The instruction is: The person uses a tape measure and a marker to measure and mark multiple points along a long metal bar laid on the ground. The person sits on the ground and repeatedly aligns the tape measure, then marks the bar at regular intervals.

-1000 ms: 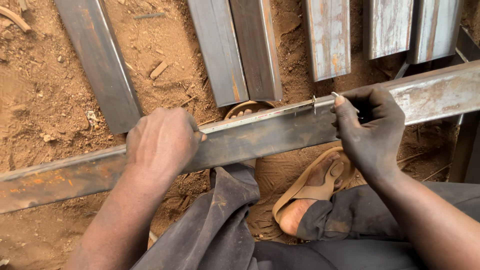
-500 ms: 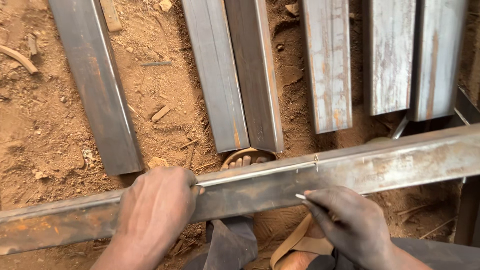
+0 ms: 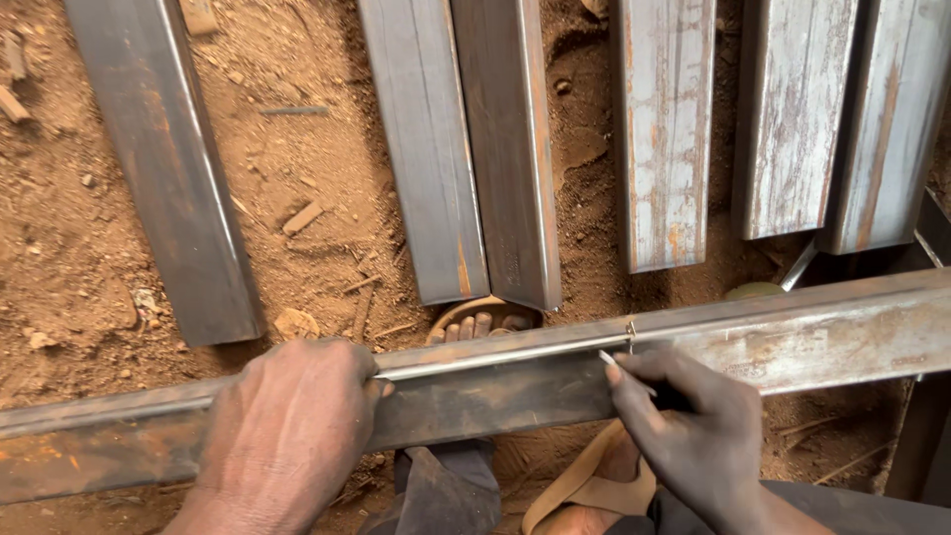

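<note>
On bare reddish dirt ground (image 3: 327, 168), one long rusted rectangular steel tube (image 3: 792, 337) lay crosswise before the person, running from lower left to upper right, apparently raised off the soil.

Item, left hand (image 3: 287, 436): laid palm-down over the tube's upper face, fingers together and curled over the far edge. It seemed to pin the thin metal rule (image 3: 505, 357) flat along that edge, so that the strip would not slide.

Item, right hand (image 3: 693, 436): fingers pinched together around a slim pointed marking tool (image 3: 622, 370), its pale tip resting on the tube's face just below the rule's right end. The grip resembled that of a pen, fit for a fine line. Whether the tool was a scriber or chalk could not be told.

Item, a small bright mark or hook (image 3: 630, 330) on the tube's top edge, at the rule's end.

Item, five shorter lengths of steel tubing, lying lengthwise beyond the long piece: one dark length (image 3: 163, 168) to the left, a touching pair (image 3: 466, 149) in the middle, and three paler rust-streaked lengths (image 3: 783, 109) to the right.

Item, the person's sandalled foot (image 3: 485, 322), toes showing just behind the long tube, beneath the middle pair's near ends.
</note>
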